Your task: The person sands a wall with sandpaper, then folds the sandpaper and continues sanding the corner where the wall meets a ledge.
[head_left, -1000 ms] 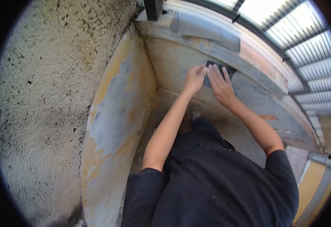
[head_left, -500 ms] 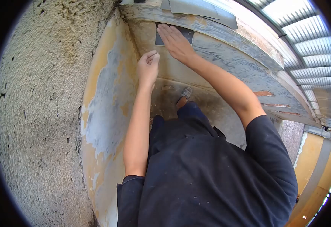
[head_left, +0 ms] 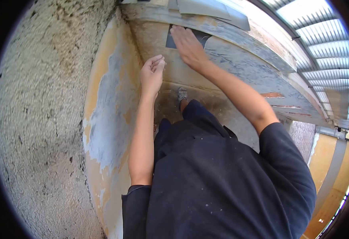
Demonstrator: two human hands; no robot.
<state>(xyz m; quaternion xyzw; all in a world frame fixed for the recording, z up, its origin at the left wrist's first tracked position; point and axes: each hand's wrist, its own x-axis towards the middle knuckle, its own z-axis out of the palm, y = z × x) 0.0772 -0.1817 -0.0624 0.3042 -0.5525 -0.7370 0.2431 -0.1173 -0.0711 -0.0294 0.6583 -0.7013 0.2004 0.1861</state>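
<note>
My right hand (head_left: 188,46) lies flat, fingers extended, on a dark sheet of sandpaper (head_left: 201,37) and presses it against the wall under the ledge. The sheet shows on both sides of the hand, and its right corner bends a little away. My left hand (head_left: 152,77) is raised in front of the wall, lower and to the left of the sheet. Its fingers are loosely curled toward the thumb, and I see nothing in them. Around the sheet, the wall surface (head_left: 230,59) is patchy grey and cream.
Grey sheets (head_left: 210,8) lie on the ledge (head_left: 158,14) above. A wall (head_left: 114,91) with peeling yellow and grey patches meets the corner at left, beside a rough textured wall (head_left: 51,119). Below is the stained floor (head_left: 238,119), with my shoe (head_left: 182,94) on it.
My right hand and the sandpaper have shifted slightly right along the wall, and the sheet's corner has bent. My left hand's fingers have loosened a little. My foot appears further left.
</note>
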